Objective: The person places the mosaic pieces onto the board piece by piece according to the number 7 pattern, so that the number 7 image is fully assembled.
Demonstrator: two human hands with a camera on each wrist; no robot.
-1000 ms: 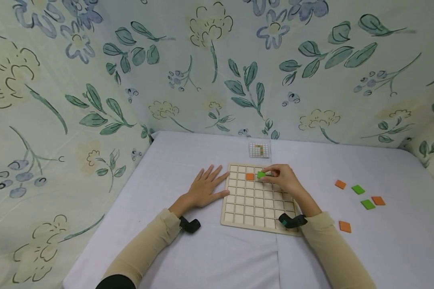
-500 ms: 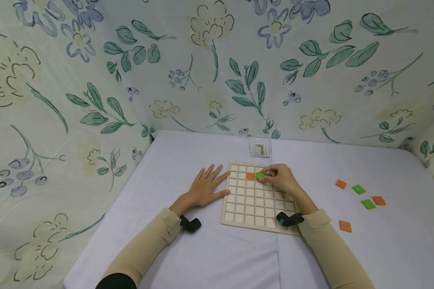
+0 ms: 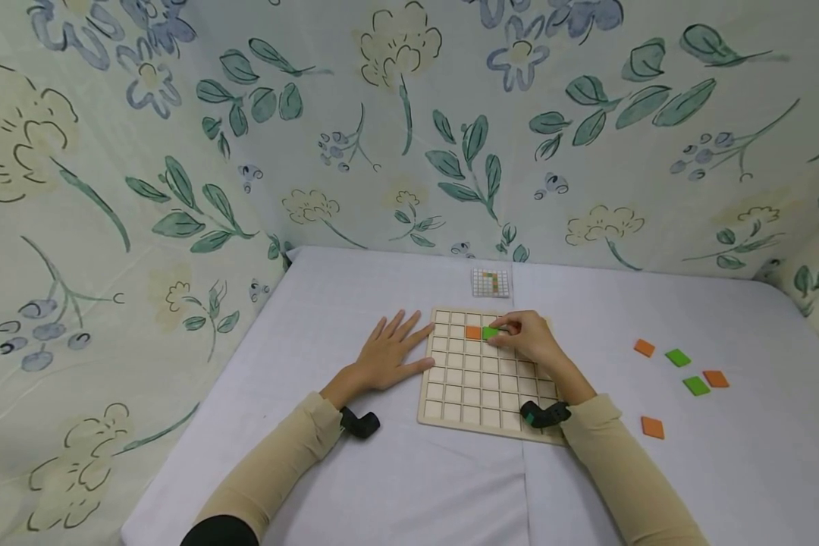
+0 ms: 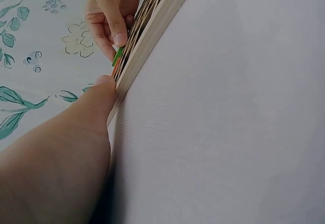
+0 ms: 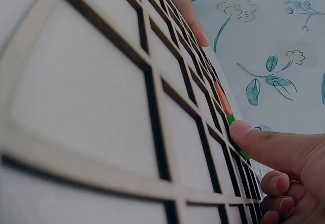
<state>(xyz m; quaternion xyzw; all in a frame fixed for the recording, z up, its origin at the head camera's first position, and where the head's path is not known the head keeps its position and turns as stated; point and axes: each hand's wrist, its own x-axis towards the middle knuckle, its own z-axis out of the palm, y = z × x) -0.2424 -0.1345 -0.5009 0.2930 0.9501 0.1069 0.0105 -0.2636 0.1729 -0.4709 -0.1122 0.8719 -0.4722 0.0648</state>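
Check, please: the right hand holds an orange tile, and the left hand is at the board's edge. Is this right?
No: the right hand holds a green tile, not orange, as the head view shows. The left hand is at the board's edge.

Room before the board (image 3: 453, 394); left hand (image 3: 384, 356) partly blocks its left edge

No word, brand or number can be read in any of the three views. A sign-like print is found on the small card (image 3: 491, 283), which lies at twelve o'clock from the wooden board (image 3: 460, 390): it shows a grid with some squares in orange and green. Whether this card also carries letters is too small to tell.
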